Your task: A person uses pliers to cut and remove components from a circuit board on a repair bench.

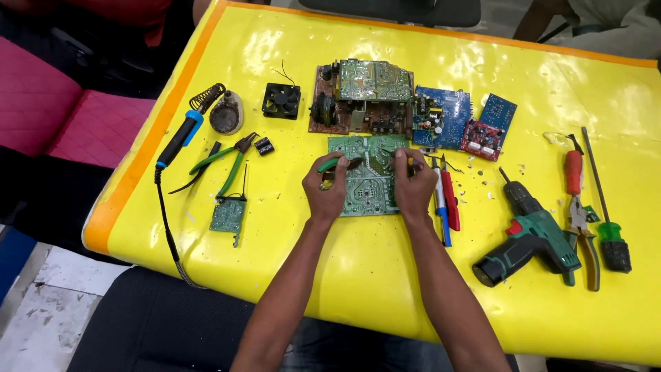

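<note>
Green circuit board [363,184] flat on yellow table [385,275], just below brown board [358,103]; left hand [326,187] on its left edge, closed around green-handled pliers [332,164]; right hand [413,183] on its right edge, pinching small red-handled tool [415,164]; green drill [530,238] well right of board.

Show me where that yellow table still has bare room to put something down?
Bare yellow table shows along the near edge, between the small circuit board and the cordless drill, and at the far right corner. It is crowded around both hands, left and right, on the green board.
</note>
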